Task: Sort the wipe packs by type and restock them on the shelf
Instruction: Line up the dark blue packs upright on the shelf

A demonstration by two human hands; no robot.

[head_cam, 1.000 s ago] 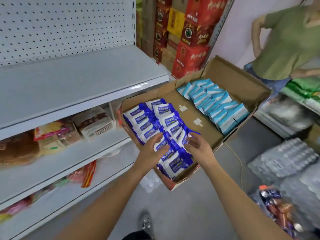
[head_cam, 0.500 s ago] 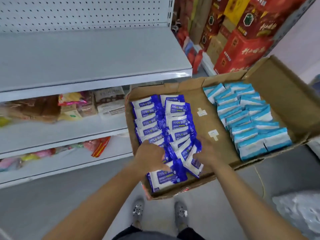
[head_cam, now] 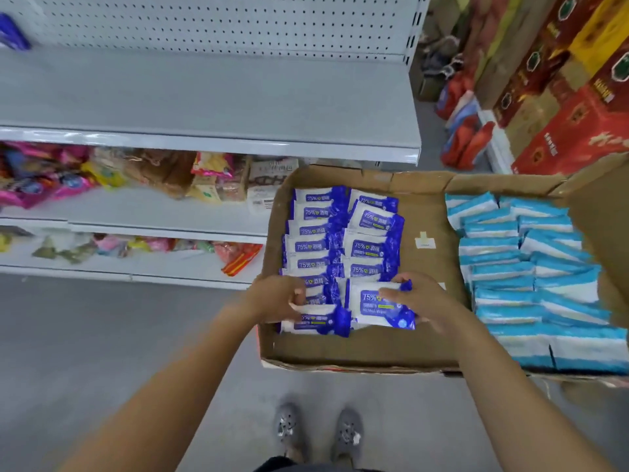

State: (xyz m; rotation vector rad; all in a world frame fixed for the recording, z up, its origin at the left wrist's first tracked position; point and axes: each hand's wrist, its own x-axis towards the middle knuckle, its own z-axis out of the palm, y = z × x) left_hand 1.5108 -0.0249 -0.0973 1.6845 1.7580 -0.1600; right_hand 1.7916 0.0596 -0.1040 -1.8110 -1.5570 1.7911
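Note:
An open cardboard box [head_cam: 422, 349] holds two kinds of wipe packs. Dark blue and white alcohol wipe packs [head_cam: 340, 233] lie in two rows at its left. Light blue and white wipe packs [head_cam: 531, 267] fill its right side. My left hand [head_cam: 275, 298] grips dark blue packs at the near end of the left row. My right hand [head_cam: 422, 298] holds a dark blue wipe pack [head_cam: 377, 306] by its right edge at the near end of the right row. The grey top shelf [head_cam: 204, 97] behind the box is bare.
Lower shelves [head_cam: 143, 212] at left carry snack bags and bread. Red cartons [head_cam: 578, 131] and red bags stand stacked at the far right. A blue item [head_cam: 12, 35] sits at the top shelf's far left. My grey shoes [head_cam: 316, 430] stand on the grey floor.
The view swung left and down, so the other person is out of sight. Both hands closed on dark blue packs at the near end of the rows and lifted them slightly.

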